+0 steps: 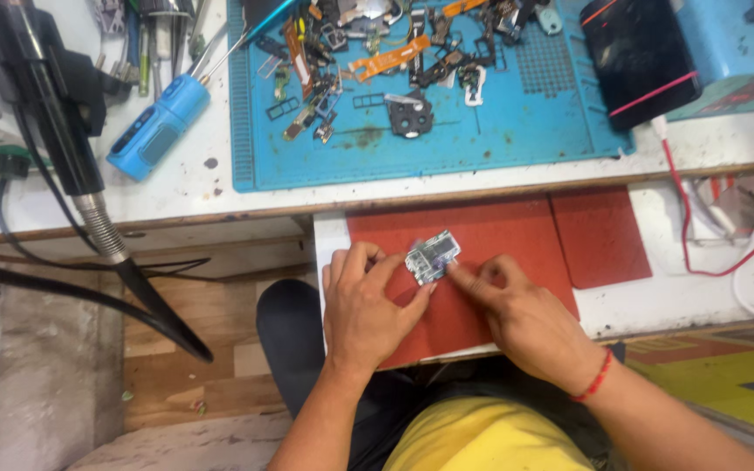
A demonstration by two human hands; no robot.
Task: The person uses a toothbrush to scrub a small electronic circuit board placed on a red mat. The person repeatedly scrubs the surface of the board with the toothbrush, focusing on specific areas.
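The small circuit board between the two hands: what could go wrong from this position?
The small circuit board is pinched only by fingertips of the left hand and right hand, so it might slip onto the red mat. That mat sits on a narrow shelf near the person's lap; a dropped board could fall off the edge.

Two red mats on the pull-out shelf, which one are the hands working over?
The larger red mat, on the left. Both the left hand and right hand hold the small circuit board above it; the smaller mat lies bare.
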